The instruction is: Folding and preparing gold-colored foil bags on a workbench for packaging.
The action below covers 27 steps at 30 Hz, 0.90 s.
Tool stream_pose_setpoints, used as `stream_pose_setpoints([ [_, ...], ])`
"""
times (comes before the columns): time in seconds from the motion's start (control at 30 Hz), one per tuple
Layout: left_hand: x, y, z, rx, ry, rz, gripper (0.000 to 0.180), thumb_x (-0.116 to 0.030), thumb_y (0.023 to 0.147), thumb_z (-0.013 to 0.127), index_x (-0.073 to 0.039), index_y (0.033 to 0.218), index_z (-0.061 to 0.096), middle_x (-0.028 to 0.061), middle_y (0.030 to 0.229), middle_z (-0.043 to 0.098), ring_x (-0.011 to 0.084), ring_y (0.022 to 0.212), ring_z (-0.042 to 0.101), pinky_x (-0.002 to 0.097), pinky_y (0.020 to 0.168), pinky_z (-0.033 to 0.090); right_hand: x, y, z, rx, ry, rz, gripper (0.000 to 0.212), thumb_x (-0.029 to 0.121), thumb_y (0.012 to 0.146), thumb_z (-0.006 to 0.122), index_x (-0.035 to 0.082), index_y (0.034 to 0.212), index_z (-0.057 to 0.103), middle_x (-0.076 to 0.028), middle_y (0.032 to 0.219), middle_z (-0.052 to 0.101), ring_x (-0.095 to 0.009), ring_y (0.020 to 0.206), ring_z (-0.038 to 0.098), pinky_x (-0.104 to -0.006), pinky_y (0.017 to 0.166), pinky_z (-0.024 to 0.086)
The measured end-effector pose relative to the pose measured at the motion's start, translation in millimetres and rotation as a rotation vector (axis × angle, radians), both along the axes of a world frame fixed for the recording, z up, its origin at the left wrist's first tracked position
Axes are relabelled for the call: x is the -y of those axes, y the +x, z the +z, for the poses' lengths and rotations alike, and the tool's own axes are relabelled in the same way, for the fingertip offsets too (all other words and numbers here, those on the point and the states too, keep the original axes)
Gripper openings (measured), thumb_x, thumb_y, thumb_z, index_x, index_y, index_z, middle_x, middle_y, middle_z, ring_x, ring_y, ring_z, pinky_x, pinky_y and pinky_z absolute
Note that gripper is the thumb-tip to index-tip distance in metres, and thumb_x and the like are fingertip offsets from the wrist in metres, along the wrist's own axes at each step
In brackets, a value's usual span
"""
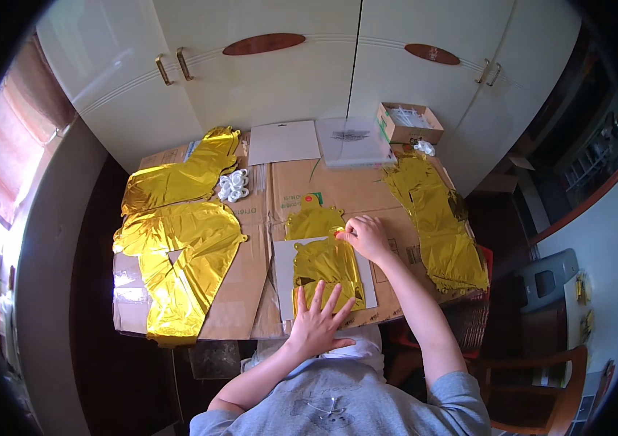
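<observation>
Left hand (318,317) flat, fingers spread wide, open grip, fingertips down on lower part of shiny gold foil sheet (323,263); palm sits over near edge of brown cardboard-covered desk (251,291), nothing clasped. Right hand (366,236) curled, grip closed to a pinch, thumb and fingertips together on the foil's upper right corner. Sheet lies on white rectangular card (285,280) at the desk's front middle, foil creased, lower part folded over in a band, small round tab at its upper left. Second gold foil piece (312,219) sticks out past the card's far edge; cannot tell if joined to the first. Left side of desk: large crinkled gold foil shape (200,254) with a gap in it, its lower end over the front edge, another long gold foil piece (167,185) behind it, bundle of white looped cord (234,185) beside them. Right side: long wrinkled gold foil strip (436,232). Far edge: pale grey rectangular board (283,143), translucent plastic sheet (352,149) next to it, then open brown cardboard box (419,136) with white and clear items inside, small white crumpled bit (424,148) just in front.
</observation>
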<state>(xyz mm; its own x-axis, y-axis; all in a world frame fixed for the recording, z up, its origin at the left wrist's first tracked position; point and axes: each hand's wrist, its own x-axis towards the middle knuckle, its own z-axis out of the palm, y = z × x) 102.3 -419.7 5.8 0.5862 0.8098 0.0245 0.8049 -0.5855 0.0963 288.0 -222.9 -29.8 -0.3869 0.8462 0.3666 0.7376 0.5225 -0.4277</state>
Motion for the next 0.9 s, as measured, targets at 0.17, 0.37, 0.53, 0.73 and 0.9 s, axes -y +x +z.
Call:
stream_pose_setpoints([
  [0.17,0,1,0,-0.016,-0.009,0.009,0.094,-0.081,0.075,0.046,-0.028,0.151,0.029,0.0145,0.154,0.028,0.0454,0.142,0.021,0.0746,0.104,0.011,-4,5,7,-0.374,-0.332,0.086,0.028,0.030,0.085,0.072,0.006,0.092,0.060,0.000,0.078,0.061,-0.015,0.067,0.057,-0.0317,0.063,0.044],
  [0.37,1,1,2,-0.022,-0.024,0.028,0.094,-0.082,0.076,0.045,-0.029,0.152,0.026,0.0136,0.156,0.025,0.0453,0.143,0.018,0.0750,0.105,0.010,0,33,24,-0.526,-0.614,0.180,0.025,0.004,0.090,0.059,0.005,0.115,0.060,-0.001,0.092,0.060,-0.007,0.074,0.051,-0.0228,0.068,0.045],
  [0.53,2,1,-1,-0.013,-0.044,0.032,0.094,-0.081,0.076,0.046,-0.029,0.152,0.025,0.0133,0.157,0.023,0.0468,0.143,0.016,0.0755,0.105,0.009,-13,78,61,-0.681,-0.332,-0.160,0.027,0.001,0.089,0.057,0.006,0.116,0.060,-0.007,0.104,0.064,-0.011,0.084,0.057,-0.0240,0.075,0.046],
  [0.73,2,2,3,-0.032,-0.052,0.027,0.094,-0.080,0.077,0.046,-0.029,0.152,0.025,0.0136,0.157,0.022,0.0499,0.142,0.015,0.0761,0.104,0.011,-27,182,53,-0.686,-0.189,-0.491,0.031,0.003,0.091,0.054,0.006,0.122,0.057,-0.011,0.109,0.064,-0.019,0.093,0.061,-0.0306,0.084,0.048],
  [0.9,1,2,4,-0.033,-0.051,0.027,0.094,-0.081,0.076,0.045,-0.029,0.152,0.025,0.0142,0.156,0.024,0.0511,0.141,0.016,0.0763,0.103,0.013,-16,210,22,-0.413,-0.151,-0.645,0.033,0.006,0.088,0.059,0.008,0.120,0.057,-0.016,0.113,0.062,-0.033,0.101,0.061,-0.0377,0.089,0.046],
])
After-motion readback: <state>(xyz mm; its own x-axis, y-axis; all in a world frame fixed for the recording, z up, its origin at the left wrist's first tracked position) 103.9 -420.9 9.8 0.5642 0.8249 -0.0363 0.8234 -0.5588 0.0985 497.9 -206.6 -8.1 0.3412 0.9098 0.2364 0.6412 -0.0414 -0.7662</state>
